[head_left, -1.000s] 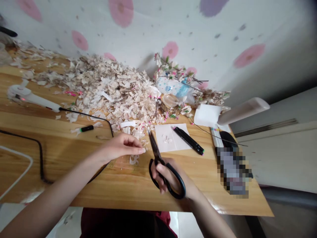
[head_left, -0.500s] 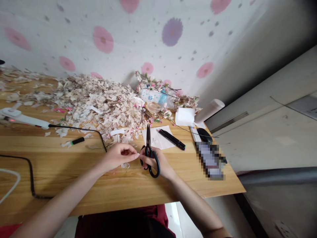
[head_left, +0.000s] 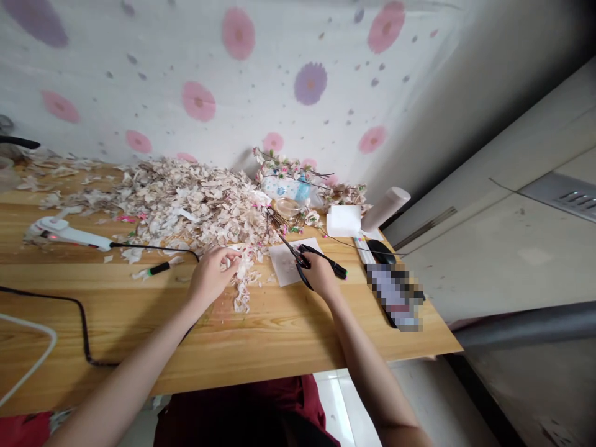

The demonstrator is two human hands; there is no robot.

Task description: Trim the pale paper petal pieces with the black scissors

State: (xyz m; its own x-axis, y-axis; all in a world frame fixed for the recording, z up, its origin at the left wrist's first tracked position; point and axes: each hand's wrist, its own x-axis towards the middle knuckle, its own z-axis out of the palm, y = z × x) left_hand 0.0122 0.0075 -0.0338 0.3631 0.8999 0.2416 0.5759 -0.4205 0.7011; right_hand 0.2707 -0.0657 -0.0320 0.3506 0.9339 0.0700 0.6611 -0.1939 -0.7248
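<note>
My left hand is at the front edge of a heap of pale artificial petals. Its thumb and fingers close on some pale petals, partly hidden by the fingers. More loose petals trail from there toward me over the wood. In my right hand is a pair of black-handled scissors, the blades pointing away and to the left, above a white sheet of paper. Just beyond this hand lies a black marker, partly covered by it.
A white corded tool and a small black-and-green tube lie left. Behind are flower sprigs and a clear round dish. At right stand a pale roll, a black mouse and a blurred-out phone.
My left hand has left the small white piece held near the scissors and moved to the heap's edge. My right hand has shifted right, turning the scissors leftward. Petals now spread toward me.
</note>
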